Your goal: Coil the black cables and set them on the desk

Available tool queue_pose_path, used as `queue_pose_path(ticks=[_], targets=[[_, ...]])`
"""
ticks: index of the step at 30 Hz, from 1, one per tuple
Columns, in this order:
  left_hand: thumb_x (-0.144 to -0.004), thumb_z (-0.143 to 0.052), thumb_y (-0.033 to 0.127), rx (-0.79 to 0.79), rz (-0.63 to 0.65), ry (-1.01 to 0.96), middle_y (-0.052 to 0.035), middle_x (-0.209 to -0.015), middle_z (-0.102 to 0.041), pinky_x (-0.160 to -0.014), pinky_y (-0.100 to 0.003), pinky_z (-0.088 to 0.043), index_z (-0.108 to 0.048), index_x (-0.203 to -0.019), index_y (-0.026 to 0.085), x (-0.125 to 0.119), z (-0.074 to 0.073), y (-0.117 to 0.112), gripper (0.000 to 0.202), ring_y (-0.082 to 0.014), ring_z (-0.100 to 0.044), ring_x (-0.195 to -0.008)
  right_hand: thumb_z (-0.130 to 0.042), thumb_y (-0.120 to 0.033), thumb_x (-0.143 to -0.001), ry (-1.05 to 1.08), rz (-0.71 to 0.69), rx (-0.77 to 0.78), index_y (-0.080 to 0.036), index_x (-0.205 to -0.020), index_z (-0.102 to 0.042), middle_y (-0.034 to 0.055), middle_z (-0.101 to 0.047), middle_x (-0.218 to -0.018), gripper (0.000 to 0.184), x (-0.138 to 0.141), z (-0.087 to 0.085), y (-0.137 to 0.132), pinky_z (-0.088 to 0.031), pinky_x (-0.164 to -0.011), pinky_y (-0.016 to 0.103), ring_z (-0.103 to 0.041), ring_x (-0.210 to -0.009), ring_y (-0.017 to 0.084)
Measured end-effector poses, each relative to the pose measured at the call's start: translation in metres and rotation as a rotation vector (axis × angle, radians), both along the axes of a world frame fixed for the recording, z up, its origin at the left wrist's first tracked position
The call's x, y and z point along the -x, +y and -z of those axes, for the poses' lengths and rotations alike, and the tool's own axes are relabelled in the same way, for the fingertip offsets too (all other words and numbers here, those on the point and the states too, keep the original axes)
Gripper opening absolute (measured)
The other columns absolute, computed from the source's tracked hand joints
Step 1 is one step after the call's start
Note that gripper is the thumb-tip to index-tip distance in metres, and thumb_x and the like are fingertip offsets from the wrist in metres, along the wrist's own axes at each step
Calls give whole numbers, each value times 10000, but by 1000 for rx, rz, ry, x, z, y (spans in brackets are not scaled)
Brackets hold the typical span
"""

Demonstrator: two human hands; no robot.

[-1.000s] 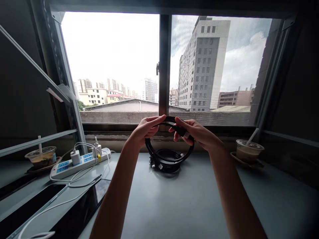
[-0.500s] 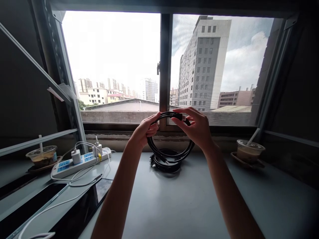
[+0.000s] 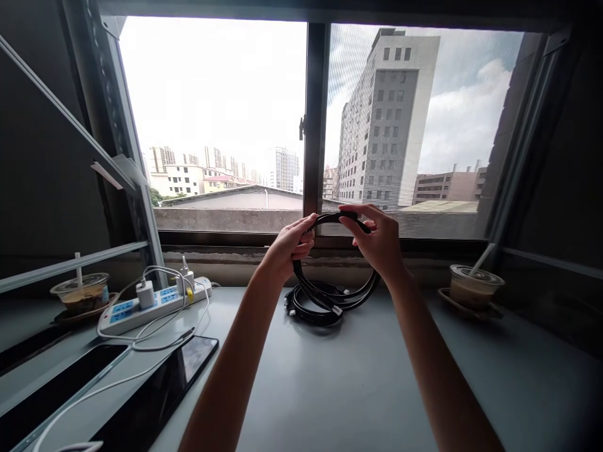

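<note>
A coiled black cable [image 3: 311, 292] hangs as a loop between my two hands, above the desk. My left hand [image 3: 293, 246] is closed around the loop's upper left side. With thumb and fingers, my right hand [image 3: 377, 235] pinches the top right of the loop at a dark, thicker piece that looks like the cable's plug. A light-coloured connector end [image 3: 336, 311] shows at the bottom of the loop. Behind and below it, a second coiled black cable [image 3: 315, 321] with pale plug ends lies on the desk, partly covered by the held loop.
A white power strip [image 3: 160, 307] with chargers and white cables sits at left, near a phone [image 3: 188, 370] and other dark flat devices. Cups with straws stand on coasters: a left cup [image 3: 82, 295] and a right cup [image 3: 475, 285]. A window [image 3: 316, 125] rises behind the grey desk [image 3: 358, 383].
Both hands and the held loop have shifted slightly right. The pale plug tip by my right fingers no longer shows, while a pale connector end now shows at the loop's bottom.
</note>
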State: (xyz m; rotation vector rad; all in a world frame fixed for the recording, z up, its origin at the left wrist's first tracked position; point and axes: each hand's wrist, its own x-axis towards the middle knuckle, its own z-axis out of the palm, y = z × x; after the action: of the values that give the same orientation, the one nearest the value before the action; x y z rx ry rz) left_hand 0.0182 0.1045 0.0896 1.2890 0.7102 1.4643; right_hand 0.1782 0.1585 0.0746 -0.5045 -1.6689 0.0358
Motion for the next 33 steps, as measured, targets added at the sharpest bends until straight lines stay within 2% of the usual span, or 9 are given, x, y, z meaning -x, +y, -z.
queue_pose_path(ticks=[3, 7, 12, 15, 18, 21, 24, 29, 33], targets=[[-837, -567, 183, -53, -65, 57, 93, -518, -347, -327, -127, -148, -520, -894, 140, -4, -2, -5, 85, 12, -249, -345, -612, -308, -826, 66, -38, 23, -208, -999, -668, 36, -641, -972, 207, 2, 2, 6, -457, -628, 255, -591, -837, 176], [-800, -602, 151, -86, -195, 148, 79, -543, -434, -373, -133, -268, -481, -1123, 120, -9, -3, -12, 346, -13, -383, -393, -607, -312, -821, 146, -23, 24, -181, -979, -669, 56, -650, -956, 214, 5, 3, 11, -473, -637, 253, -588, -880, 181], [-792, -617, 188, -111, -301, 253, 35, -622, -545, -464, -160, -397, -437, -1212, 116, -9, -9, -23, 462, -56, -528, -496, -599, -347, -826, 235, -11, -2, -180, -988, -665, 67, -641, -972, 242, 8, 4, 14, -482, -614, 247, -585, -878, 185], [-789, -609, 156, -115, -331, 260, 9, -673, -585, -555, -179, -464, -431, -1214, 107, -10, -11, -26, 462, -77, -583, -573, -570, -357, -843, 316, 60, -33, -174, -1013, -650, 81, -624, -981, 262, 10, 5, 17, -489, -611, 264, -580, -885, 196], [-776, -605, 133, -185, -420, 294, 2, -699, -590, -588, -207, -496, -449, -1166, 118, -14, -10, -27, 421, -96, -597, -609, -515, -381, -871, 352, 123, -21, -184, -1069, -625, 93, -597, -1000, 300, 14, 8, 19, -495, -615, 285, -578, -901, 211], [-760, -615, 146, -275, -536, 368, 6, -697, -573, -563, -223, -496, -456, -1121, 142, -16, -9, -27, 394, -115, -595, -608, -477, -395, -886, 410, 118, -8, -189, -1099, -607, 99, -574, -1022, 324, 18, 9, 20, -492, -614, 294, -575, -909, 218], [-767, -611, 186, -304, -575, 454, -10, -719, -574, -591, -245, -488, -458, -1092, 158, -12, -9, -29, 360, -132, -598, -631, -474, -389, -888, 475, 108, -22, -181, -1102, -596, 107, -570, -1033, 322, 21, 8, 17, -485, -586, 288, -575, -905, 220], [-769, -600, 255, -323, -631, 611, -34, -745, -568, -607, -262, -427, -515, -992, 169, -6, -5, -30, 254, -146, -558, -643, -543, -316, -866, 586, 151, -200, -174, -996, -621, 99, -599, -1012, 207, 22, 5, 3, -491, -585, 274, -577, -917, 214], [-721, -647, 288, -272, -757, 698, -37, -713, -561, -641, -283, -386, -532, -1039, 176, -2, 0, -26, 356, -200, -531, -715, -550, -308, -880, 538, 296, -376, -203, -968, -639, 87, -597, -982, 164, 19, 2, -11, -488, -565, 274, -583, -906, 210]])
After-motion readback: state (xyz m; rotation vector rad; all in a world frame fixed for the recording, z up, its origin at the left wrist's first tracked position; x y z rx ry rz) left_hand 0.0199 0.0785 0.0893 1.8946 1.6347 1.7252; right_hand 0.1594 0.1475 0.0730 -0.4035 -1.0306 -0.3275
